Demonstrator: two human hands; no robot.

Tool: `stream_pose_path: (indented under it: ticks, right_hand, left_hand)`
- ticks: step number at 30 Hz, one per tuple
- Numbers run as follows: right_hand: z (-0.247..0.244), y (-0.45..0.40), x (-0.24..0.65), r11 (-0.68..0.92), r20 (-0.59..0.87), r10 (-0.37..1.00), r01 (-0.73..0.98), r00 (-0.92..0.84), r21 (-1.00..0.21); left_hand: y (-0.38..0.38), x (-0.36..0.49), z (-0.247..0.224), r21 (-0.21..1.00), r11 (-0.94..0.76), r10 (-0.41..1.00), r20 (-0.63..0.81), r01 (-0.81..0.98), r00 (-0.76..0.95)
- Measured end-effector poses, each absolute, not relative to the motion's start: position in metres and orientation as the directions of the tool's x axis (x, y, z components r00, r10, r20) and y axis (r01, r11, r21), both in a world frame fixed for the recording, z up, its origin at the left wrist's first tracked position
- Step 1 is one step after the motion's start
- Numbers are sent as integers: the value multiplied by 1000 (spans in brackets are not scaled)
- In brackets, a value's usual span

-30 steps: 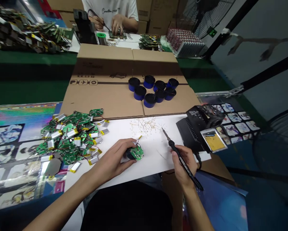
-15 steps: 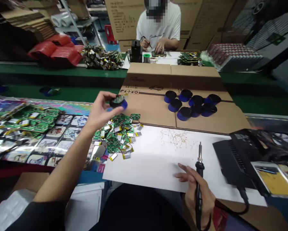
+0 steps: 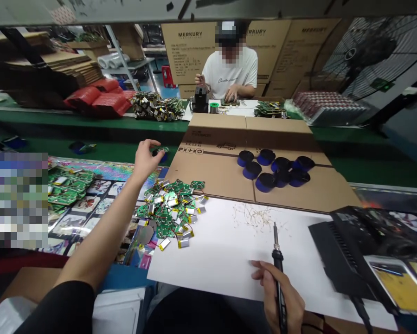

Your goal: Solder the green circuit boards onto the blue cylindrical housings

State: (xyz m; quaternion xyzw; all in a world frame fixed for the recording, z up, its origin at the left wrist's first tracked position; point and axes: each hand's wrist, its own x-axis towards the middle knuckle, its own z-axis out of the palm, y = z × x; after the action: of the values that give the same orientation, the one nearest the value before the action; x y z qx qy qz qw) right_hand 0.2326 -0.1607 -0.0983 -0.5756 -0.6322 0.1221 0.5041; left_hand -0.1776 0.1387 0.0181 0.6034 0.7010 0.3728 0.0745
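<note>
My left hand (image 3: 147, 157) is closed on a round blue-and-black part (image 3: 163, 157) with a small green circuit board on top, held over the green belt's edge at the left of the cardboard. In my right hand (image 3: 283, 297) a soldering iron (image 3: 278, 271) points up and away, its tip above the white sheet (image 3: 208, 260). Between the hands lies a heap of green circuit boards (image 3: 175, 204) with small silver batteries wired to them. Several round blue-and-black parts (image 3: 266, 182) stand on the flattened cardboard (image 3: 215, 171). Thin wire scraps (image 3: 253, 215) lie near the iron's tip.
A black soldering station (image 3: 347, 260) and a tray with a yellow sponge (image 3: 399, 283) stand at right. More boards (image 3: 71, 185) lie at left. Two similar blue parts (image 3: 79, 147) rest on the green belt (image 3: 121, 134). Across it sits a co-worker (image 3: 232, 69).
My left hand has carried the blue-and-black part left and away, off the cardboard to the belt. My right hand still holds the soldering iron, now slightly further left. The camera view has tilted up.
</note>
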Motion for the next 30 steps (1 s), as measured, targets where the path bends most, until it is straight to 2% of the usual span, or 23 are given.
stream_pose_path:
  ticks: [2, 4, 6, 9, 17, 21, 24, 28, 30]
  right_hand:
    - [-97, -160, 232, 307, 500, 849, 610, 172, -730]
    - [-96, -160, 231, 293, 488, 855, 611, 176, -735]
    - [-94, -160, 231, 291, 485, 858, 618, 169, -730]
    - [-95, -161, 232, 320, 510, 846, 619, 154, -718]
    - [-98, -161, 233, 314, 506, 846, 610, 167, -727]
    - [-81, -154, 229, 284, 478, 861, 618, 171, -733]
    - [-61, -138, 219, 343, 550, 814, 611, 184, -713]
    - [-43, -108, 199, 458, 613, 756, 483, 231, -747]
    - [-40, -97, 190, 446, 573, 753, 390, 324, -806]
  left_hand:
    - [120, -153, 23, 594, -181, 947, 320, 784, -24]
    - [100, -126, 24, 567, -355, 932, 148, 743, 332]
    - [85, -104, 20, 493, -452, 863, 31, 744, 504]
    - [77, -89, 14, 410, -473, 855, 0, 780, 519]
    - [85, -91, 22, 471, -450, 860, -1, 759, 511]
    - [66, -75, 29, 532, -524, 839, 185, 665, 512]
    - [44, -49, 27, 551, -645, 747, 307, 530, 589]
    - [12, -8, 18, 550, -742, 626, 365, 383, 689]
    - [-3, 9, 14, 574, -748, 609, 394, 333, 689]
